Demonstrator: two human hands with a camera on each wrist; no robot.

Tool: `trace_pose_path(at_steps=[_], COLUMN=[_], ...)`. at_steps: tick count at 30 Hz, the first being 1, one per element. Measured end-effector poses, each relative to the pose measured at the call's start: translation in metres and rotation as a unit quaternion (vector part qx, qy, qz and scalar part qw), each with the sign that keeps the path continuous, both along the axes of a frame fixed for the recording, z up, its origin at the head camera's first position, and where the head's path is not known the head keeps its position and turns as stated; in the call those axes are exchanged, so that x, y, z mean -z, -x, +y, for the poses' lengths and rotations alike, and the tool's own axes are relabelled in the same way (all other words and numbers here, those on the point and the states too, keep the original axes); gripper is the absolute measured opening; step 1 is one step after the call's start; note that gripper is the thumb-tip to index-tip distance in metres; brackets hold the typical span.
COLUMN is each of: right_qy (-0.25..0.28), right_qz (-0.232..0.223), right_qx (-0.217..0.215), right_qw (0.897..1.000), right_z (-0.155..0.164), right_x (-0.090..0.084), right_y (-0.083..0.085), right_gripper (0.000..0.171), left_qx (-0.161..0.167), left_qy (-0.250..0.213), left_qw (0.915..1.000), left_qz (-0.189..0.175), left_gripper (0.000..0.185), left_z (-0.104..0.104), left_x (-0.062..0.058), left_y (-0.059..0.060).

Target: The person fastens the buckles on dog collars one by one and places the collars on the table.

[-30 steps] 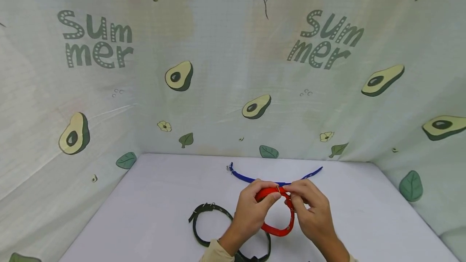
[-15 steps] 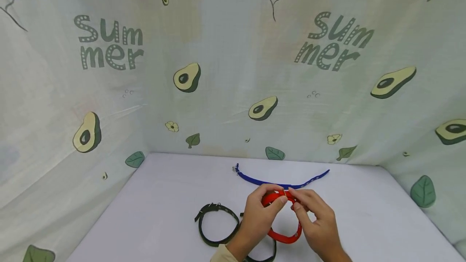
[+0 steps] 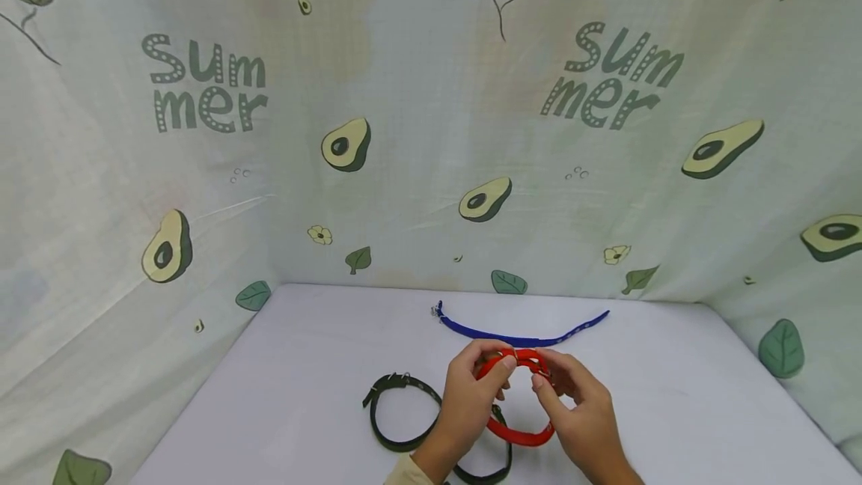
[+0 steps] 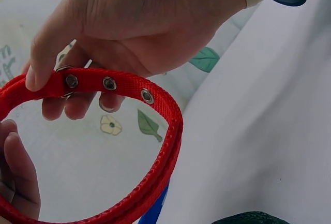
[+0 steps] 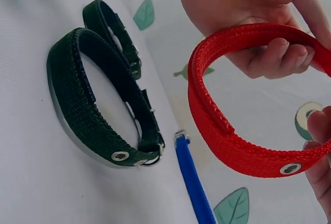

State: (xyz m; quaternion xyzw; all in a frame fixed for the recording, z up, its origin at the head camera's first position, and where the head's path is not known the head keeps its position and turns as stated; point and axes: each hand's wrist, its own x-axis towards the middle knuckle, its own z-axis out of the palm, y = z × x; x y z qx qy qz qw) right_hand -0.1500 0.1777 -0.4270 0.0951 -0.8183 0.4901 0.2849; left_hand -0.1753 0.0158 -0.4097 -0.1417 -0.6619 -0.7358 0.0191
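A red collar (image 3: 528,438), bent into a loop, is held up over the table by both hands. My left hand (image 3: 465,403) pinches its upper part between thumb and fingers, beside a row of metal eyelets (image 4: 109,83) and a small metal loop. On the opposite side my right hand (image 3: 584,418) grips the band, thumb in front and fingers partly hidden behind it. A stitched overlap and one eyelet (image 5: 290,168) show on the lower part of the band in the right wrist view.
Behind the hands a blue collar (image 3: 515,340) lies stretched out on the white table (image 3: 310,365). Two dark green collars, a left one (image 3: 404,446) and a nearer one (image 3: 486,479), lie looped, partly hidden by the left arm. A printed cloth (image 3: 404,171) hangs behind.
The head view has shifted slightly. My right fingers have slid from the top of the red collar to behind it, and its upper band has spread into two visible layers. Both hands keep hold.
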Motion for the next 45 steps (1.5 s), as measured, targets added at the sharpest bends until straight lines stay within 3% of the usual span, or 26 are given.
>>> trace_pose_path(at_steps=[7,12,19,26,30,36,41,45], right_qy=[-0.014,-0.021,-0.017,0.000,0.019,0.022,0.001,-0.015], right_qz=[0.037,0.033,0.013,-0.010,-0.050,-0.102,-0.158,-0.235], right_qx=[-0.016,-0.016,-0.022,-0.019,-0.015,-0.020,-0.009,0.006], right_qw=[0.999,0.999,1.000,1.000,0.998,0.994,0.987,0.972], right_z=[0.005,0.007,0.009,0.005,0.006,0.005,0.011,0.018], right_x=[0.005,0.011,0.014,0.018,0.019,0.024,0.022,0.021], right_y=[0.003,0.005,0.007,0.007,0.009,0.013,0.015,0.015], right_gripper=[0.043,0.041,0.035,0.034,0.031,0.027,0.022,0.022], left_qx=[0.018,0.024,0.039,0.044,0.043,0.021,-0.010,-0.025], left_qy=[-0.037,-0.056,-0.049,-0.009,0.065,0.202,0.304,0.360], left_qw=[0.9991,0.9979,0.9975,0.9980,0.9965,0.9791,0.9494,0.9265], left_qz=[-0.012,-0.019,-0.033,-0.044,-0.029,0.016,0.077,0.105], left_gripper=[0.019,0.019,0.016,0.020,0.025,0.025,0.017,0.014], left_z=[0.002,0.002,0.003,-0.002,-0.006,-0.016,-0.013,-0.007], left_x=[0.002,0.005,0.005,0.006,0.010,0.017,0.023,0.027], left_y=[0.000,0.001,0.008,0.010,0.012,0.018,0.019,0.017])
